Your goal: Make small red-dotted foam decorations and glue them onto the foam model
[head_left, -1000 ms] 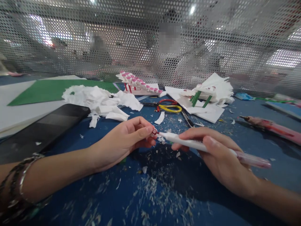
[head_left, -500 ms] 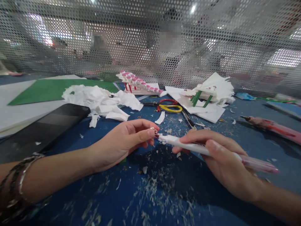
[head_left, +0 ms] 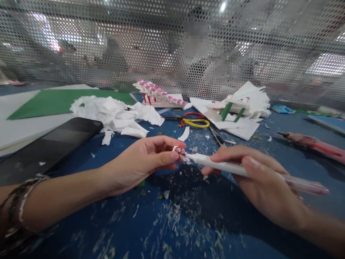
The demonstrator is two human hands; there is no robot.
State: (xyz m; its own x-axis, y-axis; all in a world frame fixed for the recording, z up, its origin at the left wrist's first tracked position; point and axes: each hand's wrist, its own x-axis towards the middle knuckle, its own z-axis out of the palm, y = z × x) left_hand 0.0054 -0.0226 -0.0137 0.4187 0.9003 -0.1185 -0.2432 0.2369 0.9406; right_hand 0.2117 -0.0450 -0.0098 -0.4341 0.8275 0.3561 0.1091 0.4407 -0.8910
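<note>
Between thumb and fingers, my left hand (head_left: pixel 151 156) pinches a small rolled paper flower (head_left: pixel 179 150), white at the edge and dark red inside. My right hand (head_left: pixel 261 183) grips a white marker pen (head_left: pixel 226 166) with a translucent pinkish back end. The marker's tip meets or nearly meets the right side of the flower; exact contact is too small to make out. Behind my hands lie scissors (head_left: pixel 198 123) with red and yellow handles and a thin pointed tool (head_left: pixel 217 136).
Crumpled white paper (head_left: pixel 107 113), green sheet (head_left: pixel 54 104) and black phone (head_left: pixel 67 138) lie left. Two paper models, one pink-topped (head_left: pixel 159 94), one green-legged (head_left: pixel 233 109), stand before a perforated metal screen (head_left: pixel 161 43). A pinkish pen-like tool (head_left: pixel 315 144) lies right. Scraps litter the blue table (head_left: pixel 121 223).
My right hand and the marker have shifted slightly right. The flower has turned in my left fingers, so more of its dark red face shows.
</note>
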